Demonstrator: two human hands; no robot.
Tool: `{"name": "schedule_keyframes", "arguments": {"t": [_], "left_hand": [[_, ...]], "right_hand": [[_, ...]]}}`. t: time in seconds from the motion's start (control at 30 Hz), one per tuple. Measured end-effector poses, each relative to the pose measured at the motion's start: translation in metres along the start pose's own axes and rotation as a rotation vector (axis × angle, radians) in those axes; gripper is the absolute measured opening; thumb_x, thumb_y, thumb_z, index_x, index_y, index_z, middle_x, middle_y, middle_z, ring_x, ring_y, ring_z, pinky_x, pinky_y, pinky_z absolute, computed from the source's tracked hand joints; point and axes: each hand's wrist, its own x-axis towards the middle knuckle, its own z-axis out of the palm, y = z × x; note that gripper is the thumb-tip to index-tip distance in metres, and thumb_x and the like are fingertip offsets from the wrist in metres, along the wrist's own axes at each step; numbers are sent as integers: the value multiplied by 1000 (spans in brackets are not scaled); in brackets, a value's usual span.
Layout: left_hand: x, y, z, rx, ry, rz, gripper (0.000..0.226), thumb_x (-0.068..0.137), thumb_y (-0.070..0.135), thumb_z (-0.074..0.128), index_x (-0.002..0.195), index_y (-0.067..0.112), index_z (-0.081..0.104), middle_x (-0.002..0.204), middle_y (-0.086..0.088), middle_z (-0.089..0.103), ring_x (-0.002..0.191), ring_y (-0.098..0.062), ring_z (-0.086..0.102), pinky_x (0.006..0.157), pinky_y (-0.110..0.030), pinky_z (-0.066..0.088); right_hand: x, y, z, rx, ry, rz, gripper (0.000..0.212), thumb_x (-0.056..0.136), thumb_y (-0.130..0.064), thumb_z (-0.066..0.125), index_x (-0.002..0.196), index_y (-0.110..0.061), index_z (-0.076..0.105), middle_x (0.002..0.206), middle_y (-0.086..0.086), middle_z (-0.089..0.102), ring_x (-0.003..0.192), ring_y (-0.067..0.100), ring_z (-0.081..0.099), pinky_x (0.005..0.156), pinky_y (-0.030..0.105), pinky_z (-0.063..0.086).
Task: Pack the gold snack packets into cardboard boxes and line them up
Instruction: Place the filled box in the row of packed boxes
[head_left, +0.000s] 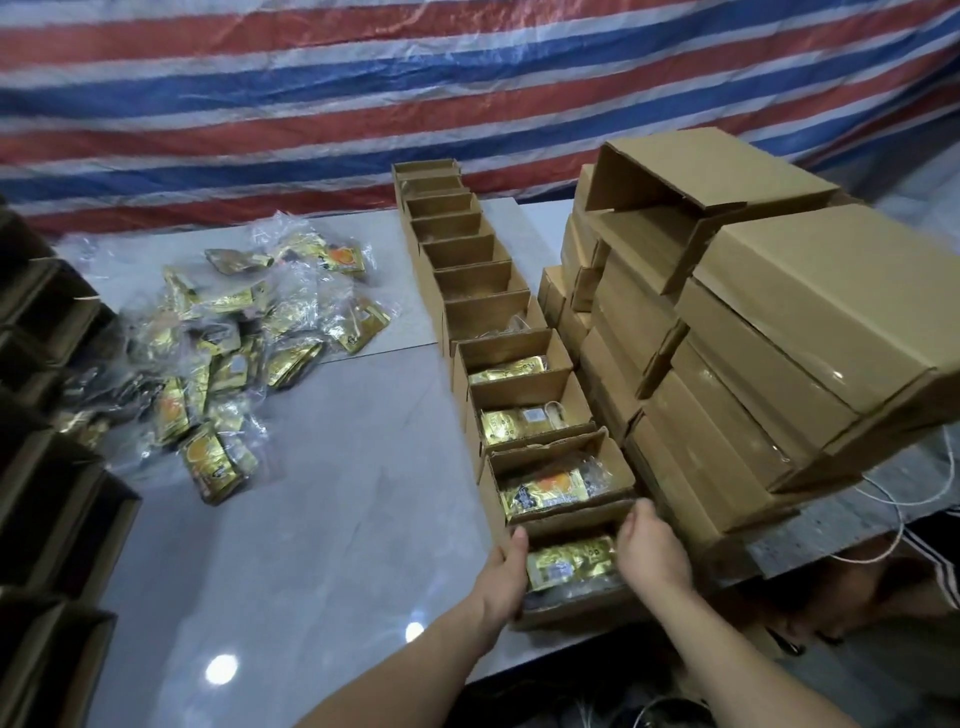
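A broad bare stretch of desk lies open across the lower middle of the frame. The row of open boxes walls it off on the right, with stacked closed cartons pressed close behind. Loose gold packets clutter the upper left, and dark boxes crowd the left edge.

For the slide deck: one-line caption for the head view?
Both hands, left hand and right hand, grip the nearest box of gold packets ending the row.
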Motion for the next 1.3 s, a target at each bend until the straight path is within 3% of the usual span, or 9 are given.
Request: {"name": "schedule_keyframes", "arguments": {"t": [0.2, 0.33, 0.4, 0.5, 0.6, 0.73, 0.9, 1.13, 1.3], "left_hand": [[7, 12, 6, -22, -15, 12, 72, 97, 64, 21, 156, 24, 12, 161, -4, 20, 147, -29, 22, 119, -49, 21], [5, 11, -1, -25, -54, 1, 73, 95, 68, 24, 155, 26, 16, 159, -2, 25, 144, -26, 27, 115, -44, 25], [4, 13, -10, -44, -54, 4, 75, 94, 69, 22, 154, 24, 21, 158, -1, 27, 144, -24, 27, 117, -44, 24], [3, 17, -35, -55, 15, 27, 73, 96, 66, 19, 153, 20, 23, 158, -2, 27, 144, -24, 28, 118, -45, 24], [-2, 21, -74, -20, 171, 85, 66, 99, 61, 21, 146, 17, 37, 147, -4, 42, 136, -24, 41, 115, -44, 30], [-19, 24, -143, 64, 346, 194, 34, 101, 44, 36, 94, 17, 56, 96, 0, 59, 103, -21, 62, 91, -35, 48], [-51, 40, -235, 195, 530, 276, 27, 98, 31, 42, 89, 13, 60, 82, 1, 61, 85, -17, 62, 80, -34, 47], [-103, 103, -357, 333, 750, 522, 16, 98, 30, 46, 94, 23, 60, 84, 12, 62, 80, -10, 58, 65, -22, 39], [-126, 120, -445, 550, 928, 614, 35, 97, 32, 50, 127, 13, 55, 119, -1, 60, 109, -19, 58, 93, -31, 46]], "right_hand": [[16, -1, -9, 32, -56, 9, 9, 100, -20, 44, 93, -16, 42, 86, 8, 62, 72, 27, 51, 65, 33, 41], [7, -8, -18, 47, -62, 15, 27, 100, -23, 41, 123, -10, 49, 103, 9, 65, 82, 25, 61, 61, 31, 47], [-1, -19, -25, 34, 26, -65, 41, 97, -23, 46, 136, -9, 46, 122, 9, 61, 102, 22, 60, 78, 32, 53], [-11, -53, -35, 6, 139, -264, 41, 95, -24, 52, 134, -11, 52, 133, 5, 56, 117, 16, 54, 99, 33, 46], [-18, -102, -36, 111, 126, -399, 34, 95, -23, 52, 128, -15, 57, 122, -2, 60, 116, 16, 57, 99, 36, 49], [-29, -172, -20, 208, 52, -482, 7, 95, -21, 54, 95, -18, 61, 87, -8, 61, 79, 13, 62, 64, 28, 49], [-46, -250, 17, 189, -57, -560, 11, 90, -16, 60, 81, -12, 63, 77, 7, 64, 74, 29, 62, 65, 40, 48], [-68, -376, 42, 245, -178, -689, 12, 92, -16, 58, 80, -15, 60, 79, 5, 63, 79, 25, 59, 70, 34, 40], [-83, -446, 51, 259, -230, -751, 17, 94, -18, 53, 81, -9, 60, 75, 5, 61, 73, 23, 57, 69, 37, 44]]}}
